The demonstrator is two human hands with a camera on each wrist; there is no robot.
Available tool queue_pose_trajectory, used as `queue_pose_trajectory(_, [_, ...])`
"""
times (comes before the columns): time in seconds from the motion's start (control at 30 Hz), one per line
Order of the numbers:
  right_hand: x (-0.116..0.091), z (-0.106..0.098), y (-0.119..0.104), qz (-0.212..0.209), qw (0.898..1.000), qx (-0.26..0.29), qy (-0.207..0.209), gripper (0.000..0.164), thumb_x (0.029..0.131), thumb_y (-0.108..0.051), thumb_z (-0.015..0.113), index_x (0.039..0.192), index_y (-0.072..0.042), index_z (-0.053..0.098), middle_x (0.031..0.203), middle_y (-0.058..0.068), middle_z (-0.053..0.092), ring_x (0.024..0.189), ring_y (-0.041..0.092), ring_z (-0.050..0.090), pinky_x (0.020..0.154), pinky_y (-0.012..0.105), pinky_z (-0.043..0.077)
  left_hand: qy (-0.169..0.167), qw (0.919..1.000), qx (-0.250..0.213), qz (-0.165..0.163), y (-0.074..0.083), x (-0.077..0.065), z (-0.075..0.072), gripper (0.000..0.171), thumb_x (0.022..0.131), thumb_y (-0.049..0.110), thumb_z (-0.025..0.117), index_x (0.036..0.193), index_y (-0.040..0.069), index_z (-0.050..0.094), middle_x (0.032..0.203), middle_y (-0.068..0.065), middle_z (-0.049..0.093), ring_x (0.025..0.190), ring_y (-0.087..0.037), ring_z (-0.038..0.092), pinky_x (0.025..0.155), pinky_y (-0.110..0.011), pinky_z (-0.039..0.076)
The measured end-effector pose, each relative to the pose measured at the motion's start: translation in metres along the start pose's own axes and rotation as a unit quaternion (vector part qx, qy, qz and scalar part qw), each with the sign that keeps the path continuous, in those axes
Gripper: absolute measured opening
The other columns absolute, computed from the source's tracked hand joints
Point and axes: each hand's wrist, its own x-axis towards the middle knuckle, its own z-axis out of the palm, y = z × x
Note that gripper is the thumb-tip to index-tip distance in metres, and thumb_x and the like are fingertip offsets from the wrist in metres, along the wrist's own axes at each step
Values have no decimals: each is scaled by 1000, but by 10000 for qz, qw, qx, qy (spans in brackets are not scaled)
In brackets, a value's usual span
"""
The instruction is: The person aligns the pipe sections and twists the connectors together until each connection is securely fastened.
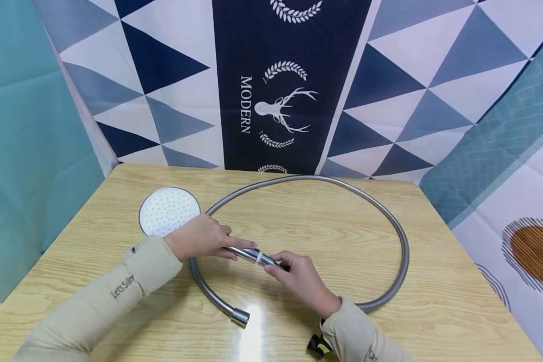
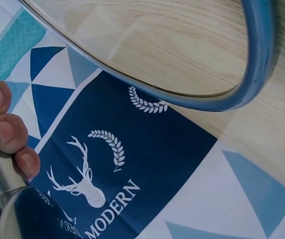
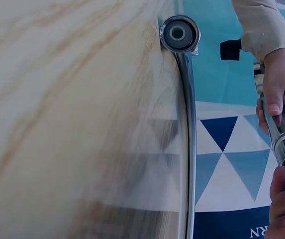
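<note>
head view: pale wood-grain table (image 1: pixel 307 221) across middle and lower frame, glare streak at bottom centre. patterned cloth (image 1: pixel 163 55) behind: blue and white triangles either side of a dark band marked "modern", with a deer head. teal sheet (image 1: pixel 22 125) at left edge; brown disc (image 1: pixel 538 254) on white cloth at lower right. shower head (image 1: pixel 168 207) left of centre, its dotted face to the camera. hose (image 1: pixel 406 251) in a wide loop over centre and right, one end lying loose at lower centre. left hand (image 1: pixel 203 236) grips the handle, a finger laid along it. right hand (image 1: pixel 300 279), just beside it, pinches a metal fitting (image 1: pixel 266 260) at the handle's foot; whether screwed fully tight, cannot tell.

left wrist view: table upper right, hose curving across the top, cloth below. three left-hand fingertips curled round the handle at left edge; glossy shower head at lower left.

right wrist view: table fills the left; loose hose end at top centre. right-hand fingers wrap the fitting at lower right; left hand above, clasping the handle.
</note>
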Motion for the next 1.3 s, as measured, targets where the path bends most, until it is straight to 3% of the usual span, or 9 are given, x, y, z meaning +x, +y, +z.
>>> queue_pose_trajectory(0.13, [-1, -1, -1, -27, 9998, -120, -137, 18, 93, -11, 64, 101, 5, 69, 64, -3, 55, 53, 1, 42, 45, 20, 36, 76, 10000, 23, 50, 1, 1, -2, 41, 89, 52, 57, 127, 36, 60, 58, 5, 48, 42, -6, 33, 41, -19, 34])
queue_pose_trajectory(0.3, [-2, 0, -2, 104, 9998, -182, -67, 15, 93, -9, 62, 104, 1, 62, 62, -3, 54, 51, 2, 41, 45, 22, 35, 88, 9999, 28, 80, 2, 2, -4, 43, 88, 50, 60, 128, 35, 59, 58, 5, 47, 43, -6, 30, 41, -19, 33])
queue_pose_trajectory(0.63, [-3, 2, 0, -365, 9989, -257, 106, 20, 77, -1, 78, 91, 1, 65, 82, 11, 70, 61, 1, 55, 51, 21, 47, -64, 9999, 21, 150, 3, 2, -3, 43, 89, 51, 58, 129, 35, 58, 58, 5, 46, 42, -6, 28, 42, -19, 33])
queue_pose_trajectory(0.8, [-4, 1, -1, -258, 9993, -277, 56, 15, 84, -5, 73, 96, 3, 70, 71, 4, 66, 56, 0, 48, 47, 21, 42, -103, 9998, -56, 146, 3, 3, -5, 43, 88, 50, 60, 129, 35, 59, 59, 5, 47, 42, -5, 29, 42, -19, 33])
queue_pose_trajectory(1.0, [-6, 1, -3, -149, 9993, -332, -40, 25, 91, -11, 67, 111, 4, 63, 63, -2, 58, 52, -1, 43, 45, 21, 38, -171, 9998, -77, 86, 4, 2, -7, 41, 92, 52, 53, 130, 36, 58, 59, 5, 47, 43, -6, 31, 42, -20, 35])
queue_pose_trajectory(1.1, [-7, 2, -3, -154, 9996, -242, 27, 24, 87, -9, 71, 106, 0, 60, 63, -1, 60, 52, -1, 43, 46, 21, 38, -146, 9998, -108, 94, 7, 2, -6, 41, 94, 53, 47, 129, 36, 59, 58, 5, 46, 43, -6, 31, 42, -20, 34])
queue_pose_trajectory(1.3, [-9, 4, -2, -610, 9977, -203, 224, 20, 76, 5, 76, 92, 0, 64, 78, 10, 70, 59, 0, 52, 50, 21, 46, -62, 9999, -50, 98, 9, 3, -6, 40, 96, 53, 45, 128, 36, 60, 57, 6, 47, 43, -6, 30, 42, -20, 34])
